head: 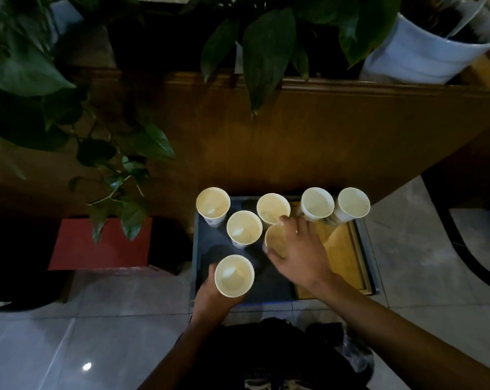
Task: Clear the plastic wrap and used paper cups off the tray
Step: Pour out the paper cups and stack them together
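Seven paper cups in view, all upright, mouths up, long axis vertical.

Left to right: far-left cup [213,205] stands at the tray's [368,266] far-left corner. Mid-left cup [244,229] stands on the dark part of the tray. Left hand [212,298] grips the near cup [234,275] from below and around the wall, fingers curled on it; it looks lifted off the tray, but I can't confirm that. Centre-far cup [273,208] stands free. Right hand [300,250] reaches in over the centre cup [277,240], fingers and thumb pinching its rim and wall. Two more cups, [317,203] and [353,204], stand along the far right edge.

Handling, my read: thin paper, very light, and the walls crush easily. Grip mid-wall or just under the rolled rim, with light squeeze. Some may hold dregs, so keep them upright. They should nest for carrying.

Plastic wrap: can't make it out on the tray. A crumpled clear bit near the person's lap is too dim to call.
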`<state>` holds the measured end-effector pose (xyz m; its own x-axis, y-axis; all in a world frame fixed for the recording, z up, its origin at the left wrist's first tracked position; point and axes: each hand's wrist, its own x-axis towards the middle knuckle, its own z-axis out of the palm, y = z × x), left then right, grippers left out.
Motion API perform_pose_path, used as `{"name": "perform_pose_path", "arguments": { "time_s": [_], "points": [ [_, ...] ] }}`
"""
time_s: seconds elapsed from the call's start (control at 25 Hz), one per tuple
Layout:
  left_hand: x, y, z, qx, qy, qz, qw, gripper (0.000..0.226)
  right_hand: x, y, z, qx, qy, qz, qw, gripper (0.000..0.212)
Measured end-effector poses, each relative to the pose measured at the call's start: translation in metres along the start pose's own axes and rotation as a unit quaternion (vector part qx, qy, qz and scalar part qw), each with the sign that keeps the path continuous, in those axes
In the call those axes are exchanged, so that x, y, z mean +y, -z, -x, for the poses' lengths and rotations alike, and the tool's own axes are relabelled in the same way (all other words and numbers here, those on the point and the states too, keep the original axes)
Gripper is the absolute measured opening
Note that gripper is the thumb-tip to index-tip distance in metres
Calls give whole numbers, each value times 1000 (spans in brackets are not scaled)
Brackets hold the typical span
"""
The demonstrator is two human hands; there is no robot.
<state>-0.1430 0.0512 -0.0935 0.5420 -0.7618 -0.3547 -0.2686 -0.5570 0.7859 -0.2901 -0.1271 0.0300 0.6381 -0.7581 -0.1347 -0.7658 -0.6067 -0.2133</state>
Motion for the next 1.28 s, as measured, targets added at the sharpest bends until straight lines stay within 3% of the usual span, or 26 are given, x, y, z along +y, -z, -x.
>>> {"name": "perform_pose_path", "arguments": {
  "time_s": [0.12,0.28,0.48,0.68,0.92,1.04,1.2,1.28],
  "points": [
    [-3,-1,0,2,11,4,1000,90,12,-7,-8,-24,-53,-35,998,102],
    [-3,-3,1,10,9,-6,1000,92,11,-16,-15,-95,-67,-11,993,110],
    [-1,-4,0,6,8,-12,1000,95,11,-20,-15,-84,-50,-2,995,95],
    [0,-3,2,9,-13,-9,1000,95,19,-21,2,-74,-32,14,997,95],
    [0,0,3,0,-16,10,1000,94,45,-5,10,-86,-72,-111,988,80],
    [0,1,4,-8,-18,15,1000,92,65,7,13,-80,-83,-229,967,54],
    [3,2,2,-19,-1,21,1000,92,70,17,20,-113,-186,-363,906,21],
    [5,3,2,-25,7,27,999,93,67,21,22,-113,-228,-408,877,32]
  ]
}}
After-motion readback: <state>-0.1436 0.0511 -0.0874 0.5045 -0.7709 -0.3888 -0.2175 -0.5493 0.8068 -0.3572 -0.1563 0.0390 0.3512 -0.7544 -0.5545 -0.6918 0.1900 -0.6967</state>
